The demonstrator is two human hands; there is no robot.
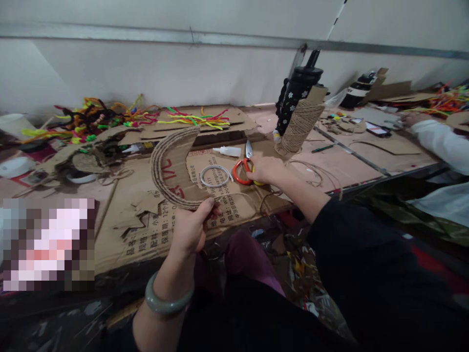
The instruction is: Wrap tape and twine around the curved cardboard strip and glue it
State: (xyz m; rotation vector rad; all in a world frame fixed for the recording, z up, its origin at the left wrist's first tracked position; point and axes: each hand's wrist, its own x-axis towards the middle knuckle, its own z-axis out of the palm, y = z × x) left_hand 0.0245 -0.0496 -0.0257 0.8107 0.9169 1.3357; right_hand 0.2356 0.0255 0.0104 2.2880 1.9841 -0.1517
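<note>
Beyond the left hand, at the far edge, lies a heap of bright fuzzy pipe cleaners (91, 115). The left hand (190, 227), a smooth green bangle (166, 303) on its wrist, rises from the lap with its forearm upright. Its thumb and fingers are pinched shut on the lower end of a cardboard arc (170, 168), a flat crescent wound with coarse twine, held just above the printed cardboard sheet (146, 230). Between the hands lie a thin white ring (215, 175) and, farther off, a small white glue bottle (227, 151). The right hand (266, 168), arm stretched forward in a dark sleeve, lies palm down with its fingers curled over the orange-handled scissors (242, 171). Just beyond it stands a cone-shaped twine spool (300, 124). Another person's white sleeve (439, 139) is far to the right.
</note>
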